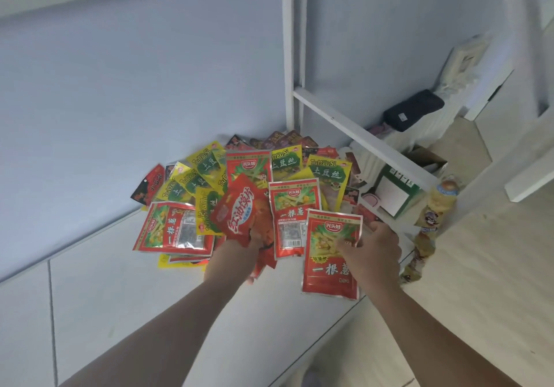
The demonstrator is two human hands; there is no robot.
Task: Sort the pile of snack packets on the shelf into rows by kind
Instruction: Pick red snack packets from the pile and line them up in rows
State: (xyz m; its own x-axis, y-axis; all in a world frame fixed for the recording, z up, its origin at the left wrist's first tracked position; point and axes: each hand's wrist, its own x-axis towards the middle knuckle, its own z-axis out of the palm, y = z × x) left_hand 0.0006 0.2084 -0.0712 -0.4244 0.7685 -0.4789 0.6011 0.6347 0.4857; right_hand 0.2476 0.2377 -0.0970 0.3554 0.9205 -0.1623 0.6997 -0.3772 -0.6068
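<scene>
Red packet [236, 216] is gripped in left hand [235, 254], red-green packet [329, 254] in right hand [371, 251]; separate rows should be started beside pile [207, 177]

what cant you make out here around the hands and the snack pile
Head view:
- Fingers of the left hand: hidden behind the orange-red packet it holds.
- Dark packets at the back: overlapped by yellow packets, print blurred.
- Red packet: front partly covered by the right hand gripping it.

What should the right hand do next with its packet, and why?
Probably set the red-and-green packet, pinched by the right hand, flat on the bare shelf in front of the pile to start a row: matching packets lie mixed with yellow ones, and no row shows yet.
</scene>
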